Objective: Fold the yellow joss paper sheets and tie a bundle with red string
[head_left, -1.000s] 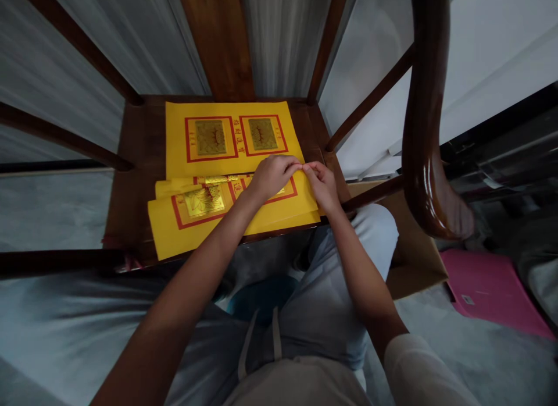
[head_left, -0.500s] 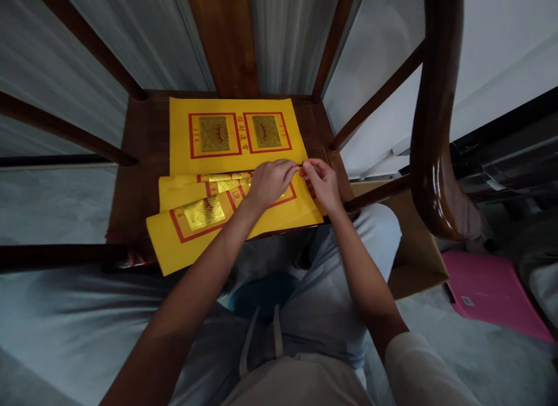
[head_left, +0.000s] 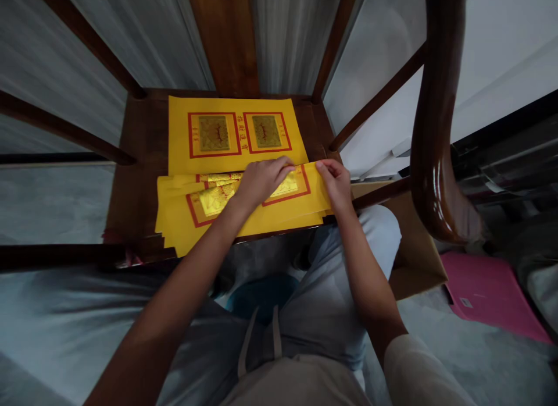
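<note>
Indoors: yellow papers (head_left: 239, 132) on wooden seat (head_left: 146, 144), gray floor (head_left: 56, 202).

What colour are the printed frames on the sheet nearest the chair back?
Red frames on the yellow sheet; best seen in the head view.

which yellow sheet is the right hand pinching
The top front sheet, overlapping others: the right hand pinches it near its upper right corner. The rear sheet, by the chair's backrest, lies flat, away from that hand.
</note>
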`<state>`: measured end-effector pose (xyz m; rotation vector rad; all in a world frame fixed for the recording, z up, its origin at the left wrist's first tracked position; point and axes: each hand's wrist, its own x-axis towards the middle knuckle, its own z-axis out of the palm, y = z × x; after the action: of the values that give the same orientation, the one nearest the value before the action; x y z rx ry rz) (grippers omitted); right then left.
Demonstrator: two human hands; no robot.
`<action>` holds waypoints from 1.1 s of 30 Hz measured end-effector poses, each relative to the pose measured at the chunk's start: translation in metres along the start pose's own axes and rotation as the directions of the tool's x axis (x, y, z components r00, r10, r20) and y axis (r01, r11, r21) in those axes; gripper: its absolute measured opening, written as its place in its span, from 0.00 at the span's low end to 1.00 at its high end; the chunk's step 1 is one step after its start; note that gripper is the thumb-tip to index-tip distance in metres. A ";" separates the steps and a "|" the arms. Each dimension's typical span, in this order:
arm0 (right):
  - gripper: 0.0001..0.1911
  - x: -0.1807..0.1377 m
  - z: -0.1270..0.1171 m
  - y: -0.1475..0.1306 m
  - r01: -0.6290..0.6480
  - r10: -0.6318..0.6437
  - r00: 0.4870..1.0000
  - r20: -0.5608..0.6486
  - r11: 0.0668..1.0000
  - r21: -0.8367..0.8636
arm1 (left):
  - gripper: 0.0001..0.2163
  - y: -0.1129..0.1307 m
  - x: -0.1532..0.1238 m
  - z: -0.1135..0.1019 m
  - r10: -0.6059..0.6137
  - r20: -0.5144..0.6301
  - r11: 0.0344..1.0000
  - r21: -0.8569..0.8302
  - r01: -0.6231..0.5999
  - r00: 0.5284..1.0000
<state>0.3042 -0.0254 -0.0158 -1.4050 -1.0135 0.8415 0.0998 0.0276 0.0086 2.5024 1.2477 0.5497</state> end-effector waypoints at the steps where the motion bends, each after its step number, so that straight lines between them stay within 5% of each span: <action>1: 0.17 0.001 -0.002 0.001 0.015 -0.015 0.999 -0.032 1.000 -0.007 | 0.18 -0.006 -0.006 -0.004 -0.005 0.010 0.999 0.048 0.004 1.000; 6: 0.15 0.001 -0.005 0.003 0.055 -0.057 0.998 -0.012 0.993 -0.101 | 0.24 -0.034 -0.039 -0.031 0.025 0.024 0.978 0.205 -0.029 0.999; 10: 0.13 -0.002 -0.012 0.009 0.080 -0.106 0.988 -0.108 0.971 -0.223 | 0.25 -0.055 -0.063 -0.046 -0.039 0.030 0.961 0.276 0.030 0.999; 14: 0.08 -0.010 -0.012 0.014 0.103 -0.193 0.975 -0.112 0.836 -0.540 | 0.23 -0.074 -0.078 -0.046 -0.071 0.023 0.960 0.272 0.062 0.997; 18: 0.20 -0.020 0.013 0.010 0.356 -0.364 0.919 0.150 0.606 -0.711 | 0.21 -0.081 -0.079 -0.039 -0.017 0.009 0.968 0.249 0.014 1.000; 22: 0.26 -0.024 0.042 0.006 0.590 -0.303 0.803 0.513 0.526 -0.612 | 0.22 -0.076 -0.074 -0.034 0.006 0.009 0.966 0.257 -0.008 1.000; 33: 0.27 -0.020 0.048 0.004 0.649 -0.230 0.749 0.621 0.441 -0.620 | 0.29 -0.067 -0.078 -0.026 0.084 0.015 0.978 0.188 -0.085 0.996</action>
<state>0.2532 -0.0261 -0.0253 -1.5461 -2.2719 0.2260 -0.0017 0.0056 -0.0123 2.7219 1.2489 0.4615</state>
